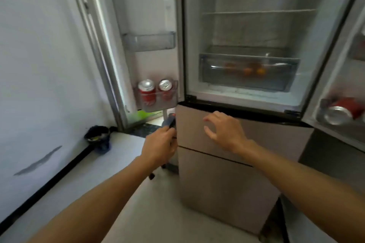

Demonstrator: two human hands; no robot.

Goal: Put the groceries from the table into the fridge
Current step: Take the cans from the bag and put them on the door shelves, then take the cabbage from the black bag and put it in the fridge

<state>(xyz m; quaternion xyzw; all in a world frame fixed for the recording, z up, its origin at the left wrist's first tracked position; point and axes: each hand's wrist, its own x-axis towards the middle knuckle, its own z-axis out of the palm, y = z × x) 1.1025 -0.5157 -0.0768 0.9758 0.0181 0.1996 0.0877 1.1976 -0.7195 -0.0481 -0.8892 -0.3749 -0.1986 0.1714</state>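
My loose, empty right hand (227, 131) sits just below the open fridge (256, 31), nearer than my left hand (158, 145), which grips a dark gadget (169, 121).

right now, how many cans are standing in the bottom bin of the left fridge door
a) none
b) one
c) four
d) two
d: two red cans with silver tops stand upright side by side in the clear bottom bin of the left door.
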